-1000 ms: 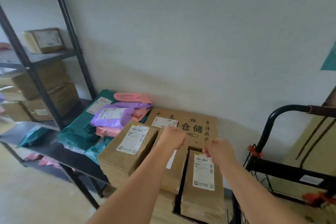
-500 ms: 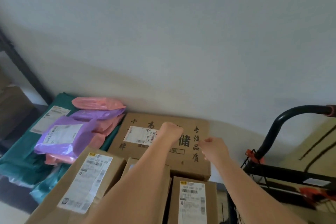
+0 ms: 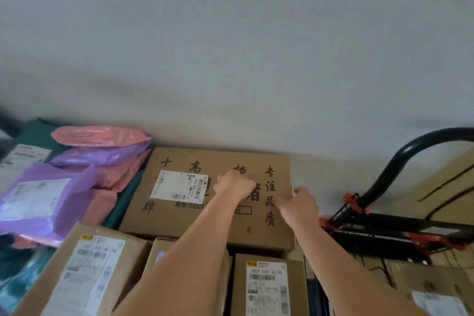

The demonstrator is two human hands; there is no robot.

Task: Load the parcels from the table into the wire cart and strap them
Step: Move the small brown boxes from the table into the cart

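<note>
A large flat cardboard box [image 3: 179, 215] with black printed characters and a white label lies against the wall. My left hand [image 3: 234, 185] hovers or rests over its top as a closed fist. My right hand [image 3: 298, 203] is at the box's right edge with its fingers curled; whether it grips the edge is unclear. Three smaller labelled brown parcels [image 3: 84, 272] [image 3: 161, 251] [image 3: 266, 287] sit in front of the box, under my forearms. The black wire cart [image 3: 400, 226] with orange clips and a curved handle [image 3: 400, 159] stands to the right.
Purple mailers [image 3: 38, 200] and pink mailers [image 3: 100, 133] are piled on green bags [image 3: 38, 131] at the left. Another labelled cardboard box [image 3: 436, 287] shows at the lower right by the cart. A plain grey wall rises just behind everything.
The view has moved closer and rightward; the metal shelving has left the frame. Both hands moved forward from the small front parcels to the large box, the right one reaching its right edge.
</note>
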